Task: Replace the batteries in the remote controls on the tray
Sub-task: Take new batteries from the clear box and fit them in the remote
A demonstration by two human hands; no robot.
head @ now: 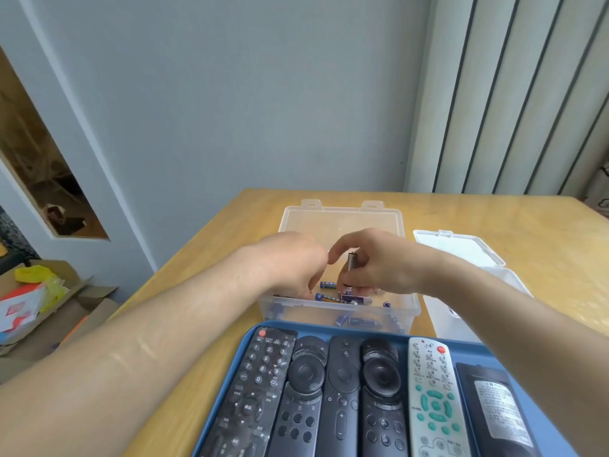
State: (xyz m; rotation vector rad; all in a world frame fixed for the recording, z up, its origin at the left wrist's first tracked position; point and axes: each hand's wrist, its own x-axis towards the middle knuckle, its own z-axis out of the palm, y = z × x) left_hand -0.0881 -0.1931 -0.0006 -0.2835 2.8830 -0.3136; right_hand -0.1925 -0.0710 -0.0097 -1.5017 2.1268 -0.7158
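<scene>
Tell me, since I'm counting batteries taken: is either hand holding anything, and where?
The right hand holds a small dark cylindrical battery upright, its grip around the lower part. The left hand reaches into the clear plastic box; whether it holds anything cannot be told.

Flat blue plastic tray (487, 367); 5 black remotes, 1 white remote with green buttons (434, 400); blue-yellow cylindrical batteries (329, 297); tan wooden table (494, 212).

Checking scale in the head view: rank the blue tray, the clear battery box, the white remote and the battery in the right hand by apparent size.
1. blue tray, cropped, nearest the camera
2. clear battery box
3. white remote, cropped
4. battery held in the right hand
</scene>
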